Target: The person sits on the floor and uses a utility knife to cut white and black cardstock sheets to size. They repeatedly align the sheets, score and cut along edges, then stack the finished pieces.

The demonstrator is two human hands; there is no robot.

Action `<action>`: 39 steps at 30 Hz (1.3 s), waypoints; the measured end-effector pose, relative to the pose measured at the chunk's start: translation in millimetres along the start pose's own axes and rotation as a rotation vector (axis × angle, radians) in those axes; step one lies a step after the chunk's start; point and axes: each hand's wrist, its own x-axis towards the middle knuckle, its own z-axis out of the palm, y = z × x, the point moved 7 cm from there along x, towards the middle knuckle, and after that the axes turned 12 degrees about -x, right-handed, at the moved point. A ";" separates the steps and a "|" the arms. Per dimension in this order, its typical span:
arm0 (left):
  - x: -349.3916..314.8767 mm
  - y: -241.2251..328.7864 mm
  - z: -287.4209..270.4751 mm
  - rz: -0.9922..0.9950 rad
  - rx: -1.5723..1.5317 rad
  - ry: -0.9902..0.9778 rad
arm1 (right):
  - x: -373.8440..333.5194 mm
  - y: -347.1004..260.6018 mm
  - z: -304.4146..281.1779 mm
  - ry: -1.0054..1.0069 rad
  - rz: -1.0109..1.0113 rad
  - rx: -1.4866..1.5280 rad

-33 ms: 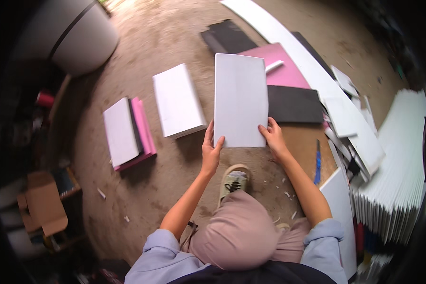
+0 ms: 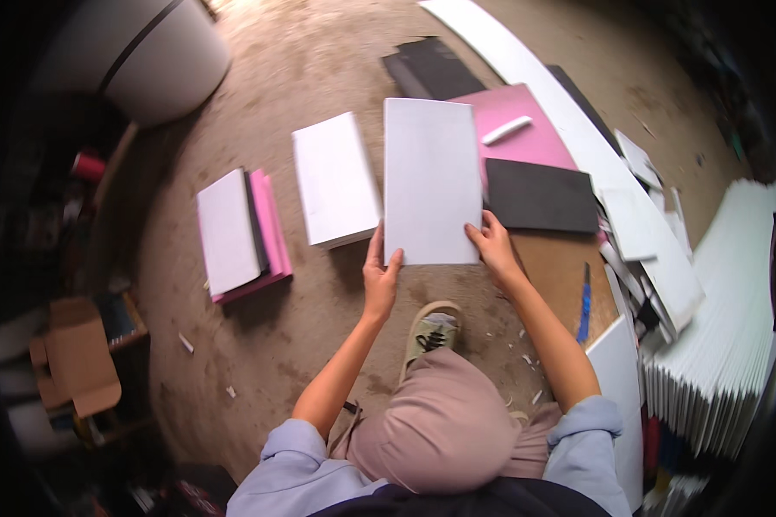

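Observation:
A white rectangular foam board [image 2: 433, 181] is held up in front of me by its near corners, above the floor. My left hand [image 2: 381, 277] grips its near left corner, thumb on top. At the near right corner my right hand [image 2: 496, 250] pinches the edge, thumb on the upper face; the fingers underneath are partly hidden. Just left of the held board lies a stack of white boards [image 2: 336, 177]. Farther left is a smaller pile with a white board [image 2: 231, 233] on top and black and pink boards [image 2: 273, 228] showing at its side.
On the right lie a black board [image 2: 541, 196], a pink sheet [image 2: 539, 148] bearing a white strip [image 2: 507, 130], and a blue cutter knife [image 2: 585, 310] on a brown board [image 2: 560, 267]. Beyond are a long white panel [image 2: 569, 129] and many stacked white sheets [image 2: 724, 302]. A cardboard box [image 2: 82, 353] stands left.
Both hands have shifted the held board slightly left, closer to the white stack. More of the pink sheet shows beside it. The view has turned a little.

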 end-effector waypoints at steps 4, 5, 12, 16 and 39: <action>20.3 17.6 -101.7 0.099 0.080 0.229 | 59.2 -10.8 112.8 -0.110 -0.003 -0.314; 30.0 16.4 -124.3 0.089 0.105 0.258 | 71.0 -17.8 137.7 -0.132 -0.027 -0.348; 64.2 -10.8 -174.5 -0.065 0.640 0.369 | 95.7 -7.1 183.6 -0.233 -0.071 -0.560; 65.2 -19.2 -172.6 0.104 0.650 0.434 | 85.7 -10.1 191.9 -0.223 -0.107 -0.611; 14.2 121.2 109.8 0.510 0.218 -0.292 | -95.9 -121.3 -88.5 0.087 -0.384 -1.081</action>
